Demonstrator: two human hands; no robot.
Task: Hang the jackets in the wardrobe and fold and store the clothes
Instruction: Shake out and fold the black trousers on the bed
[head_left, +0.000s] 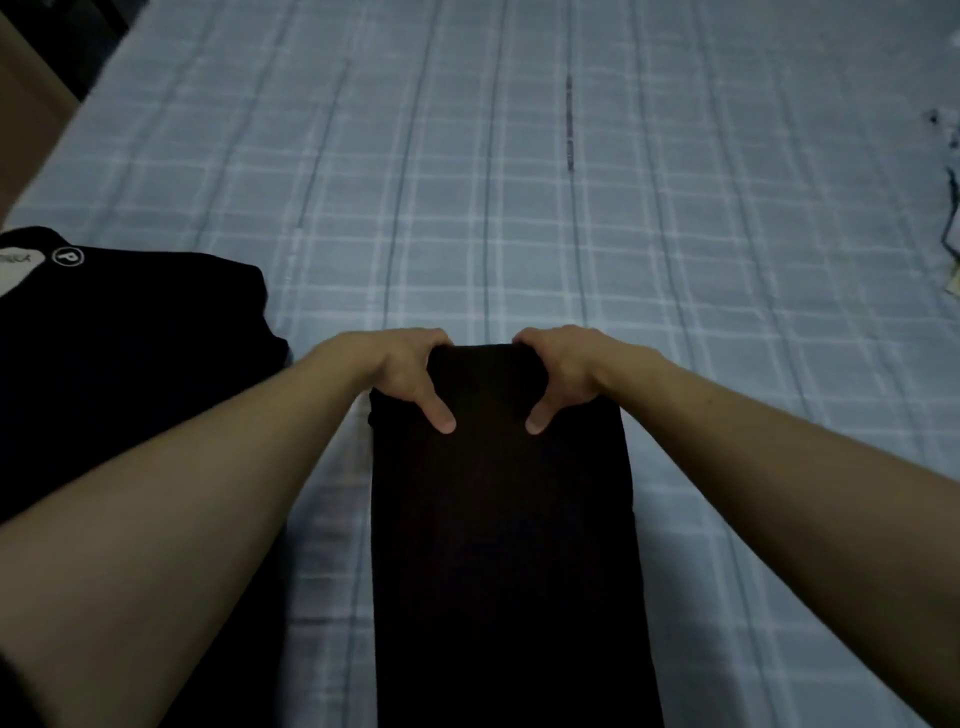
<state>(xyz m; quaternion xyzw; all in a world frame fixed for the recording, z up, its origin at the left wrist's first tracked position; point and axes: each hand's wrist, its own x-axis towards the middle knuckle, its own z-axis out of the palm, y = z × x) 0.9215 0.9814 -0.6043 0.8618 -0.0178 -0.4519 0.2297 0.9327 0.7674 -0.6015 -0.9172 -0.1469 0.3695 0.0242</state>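
Long black garment (498, 519), flat on bed, far end gripped

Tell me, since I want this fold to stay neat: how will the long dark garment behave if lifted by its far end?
The dark garment is probably floppy: it lies flat on the bedsheet. Its near length would likely hang and drag. Both hands, left and right, pinching the far corners suggests it needs two-point support.

A bedroom in a home

A wide bed (571, 208) with a pale blue checked sheet filled the view (the light was dim), and dark clothes (130, 322) lay folded on it at the left.
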